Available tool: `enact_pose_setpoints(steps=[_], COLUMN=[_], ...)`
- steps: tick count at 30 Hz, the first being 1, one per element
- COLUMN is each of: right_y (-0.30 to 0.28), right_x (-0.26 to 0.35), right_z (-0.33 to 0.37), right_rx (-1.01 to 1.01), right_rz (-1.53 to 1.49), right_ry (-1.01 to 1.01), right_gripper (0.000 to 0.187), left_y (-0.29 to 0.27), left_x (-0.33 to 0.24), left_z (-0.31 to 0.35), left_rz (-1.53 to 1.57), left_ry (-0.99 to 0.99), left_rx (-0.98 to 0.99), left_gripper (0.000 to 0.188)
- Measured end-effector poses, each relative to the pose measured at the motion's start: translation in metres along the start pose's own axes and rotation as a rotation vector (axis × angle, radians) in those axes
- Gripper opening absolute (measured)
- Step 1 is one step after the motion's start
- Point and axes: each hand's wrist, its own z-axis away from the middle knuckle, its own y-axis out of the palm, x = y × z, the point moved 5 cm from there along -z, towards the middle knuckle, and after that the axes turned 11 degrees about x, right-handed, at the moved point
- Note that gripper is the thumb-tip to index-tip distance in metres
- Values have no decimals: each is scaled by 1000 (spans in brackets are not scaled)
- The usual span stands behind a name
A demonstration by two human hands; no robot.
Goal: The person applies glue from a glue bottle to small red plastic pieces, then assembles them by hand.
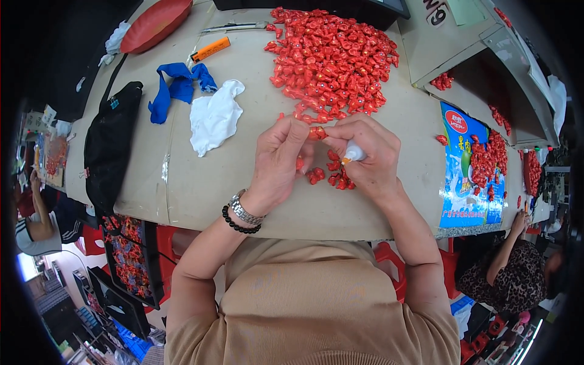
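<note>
A small red plastic piece with a yellowish patch (317,132) is pinched in my left hand (277,158), at the middle of the table. My right hand (372,159) has its thumb and forefinger tips at the same piece. Held across that palm is a small white squeeze bottle (355,151), its orange-yellow tip pointing down and left. Just below the hands lie a few loose red pieces (342,180). Beyond them spreads a big heap of red pieces (334,61). Part of another red bit shows by my left fingers.
To the left lie a white cloth (216,118), blue fabric (173,91), an orange stick (210,50) and a black bag (115,143). A red dish (157,23) sits far left. At right, red pieces rest on a blue packet (459,201) beside a shelf (450,58). People sit at both sides.
</note>
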Motion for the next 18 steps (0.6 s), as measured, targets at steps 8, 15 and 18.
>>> enact_pose_setpoints(steps=[8, 15, 18], right_y=[1, 0, -1], right_x=[-2, -5, -3], right_z=[0, 0, 1], right_rx=[70, 78, 55], right_rz=[55, 8, 0], right_ry=[21, 52, 85], right_gripper=[15, 15, 14], left_y=[-2, -3, -2], left_x=[4, 3, 1], left_z=[-1, -2, -2], left_rz=[-8, -38, -94], left_ry=[-27, -27, 25], left_rx=[30, 32, 7], left_gripper=[33, 32, 31])
